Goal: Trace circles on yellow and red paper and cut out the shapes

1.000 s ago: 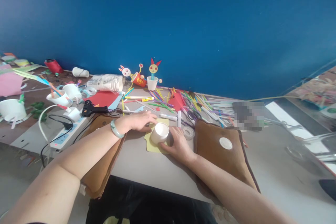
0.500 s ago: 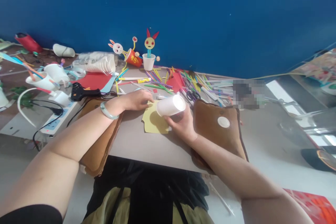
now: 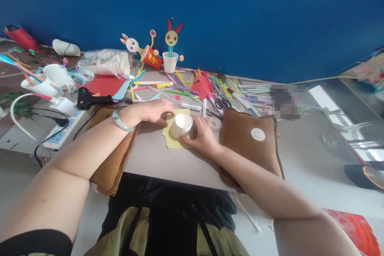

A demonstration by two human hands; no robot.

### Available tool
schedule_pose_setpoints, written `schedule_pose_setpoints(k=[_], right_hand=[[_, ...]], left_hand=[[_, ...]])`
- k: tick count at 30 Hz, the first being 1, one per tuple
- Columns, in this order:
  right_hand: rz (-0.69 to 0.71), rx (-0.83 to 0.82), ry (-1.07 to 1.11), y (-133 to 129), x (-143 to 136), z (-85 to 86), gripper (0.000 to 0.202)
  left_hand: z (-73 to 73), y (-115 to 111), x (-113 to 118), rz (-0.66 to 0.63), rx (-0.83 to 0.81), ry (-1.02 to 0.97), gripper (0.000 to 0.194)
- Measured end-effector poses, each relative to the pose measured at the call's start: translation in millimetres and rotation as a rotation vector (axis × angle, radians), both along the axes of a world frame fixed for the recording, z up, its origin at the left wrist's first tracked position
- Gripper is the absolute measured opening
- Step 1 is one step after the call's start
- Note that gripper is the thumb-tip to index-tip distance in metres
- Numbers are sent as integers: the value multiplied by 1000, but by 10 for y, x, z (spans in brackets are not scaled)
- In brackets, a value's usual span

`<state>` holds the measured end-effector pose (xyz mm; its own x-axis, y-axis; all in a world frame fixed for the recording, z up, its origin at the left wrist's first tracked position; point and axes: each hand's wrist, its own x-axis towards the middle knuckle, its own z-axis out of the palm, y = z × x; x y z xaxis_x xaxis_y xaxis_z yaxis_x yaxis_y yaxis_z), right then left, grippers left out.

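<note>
A white paper cup [image 3: 181,125] stands mouth up on a piece of yellow paper [image 3: 177,143], tilted slightly in view. Around its right side curl the fingers and thumb of my right hand [image 3: 205,136], holding it. My left hand [image 3: 154,112] rests at the paper's upper left edge, its thumb and fingers apart and lightly bent, with nothing visible between them. Part of the paper is hidden under the cup. Just beyond my right hand lies a clear tape roll [image 3: 215,124].
Brown cushions flank the work spot, one on the right [image 3: 249,144]. Behind lie scissors [image 3: 222,104], markers and many coloured strips. Two rabbit-faced cup figures, one in a white cup [image 3: 170,62], stand by the wall. A black glue gun [image 3: 93,98] and power strip [image 3: 61,132] are left.
My right hand has turned the cup from lying sideways in the air to mouth up and lowered it onto the yellow paper. The left hand stays by the paper's edge.
</note>
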<state>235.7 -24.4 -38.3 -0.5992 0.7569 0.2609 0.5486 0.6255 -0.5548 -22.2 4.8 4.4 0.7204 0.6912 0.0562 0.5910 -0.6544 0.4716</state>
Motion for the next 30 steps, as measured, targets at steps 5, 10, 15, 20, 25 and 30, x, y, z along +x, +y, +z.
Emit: schedule_pose_setpoints(k=[5,10,15,20,25,30], right_hand=[[4,-3,0,-16,0,18,63],[1,12,12,-32,0,30,63],[43,20,-7,-45,-11,34,60],[52,14,-21,-51,-16,34,59],[73,20,-21,-53,-14,44,62],[74,37,-44,-58,-13,69,63]], left_hand=[[46,-7,-4,-26,-34,71,23],[23,-9,-18,-34,-22,43,25],[1,-5,-20,-37,-25,60,22],[-4,-1,-20,-11,-22,78,19],[-7,1,-20,-4,-20,81,17],[-23,11,-36,-8,-6,58,20]])
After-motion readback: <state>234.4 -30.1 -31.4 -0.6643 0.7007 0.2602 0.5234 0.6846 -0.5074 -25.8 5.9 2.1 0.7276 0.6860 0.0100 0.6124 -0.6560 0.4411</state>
